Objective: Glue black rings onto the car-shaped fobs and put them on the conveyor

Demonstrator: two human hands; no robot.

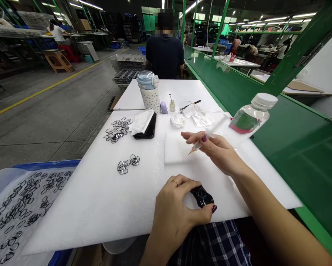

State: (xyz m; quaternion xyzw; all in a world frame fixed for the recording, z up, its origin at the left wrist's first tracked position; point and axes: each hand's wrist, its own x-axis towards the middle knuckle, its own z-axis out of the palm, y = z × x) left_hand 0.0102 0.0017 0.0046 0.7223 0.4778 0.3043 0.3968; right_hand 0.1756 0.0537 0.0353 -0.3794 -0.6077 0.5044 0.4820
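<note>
Over the white foam tabletop (99,207), the right hand (216,151) grasps a slim syringe (197,146) while the left hand (174,208) clenches a glossy black piece (202,196).

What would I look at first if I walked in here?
You'd probably spot the right hand first, pinching a thin syringe above the white board. Below it, at the board's near edge, the left hand grips a shiny black piece. At far left, a blue bin holds many thin black loops.
</note>
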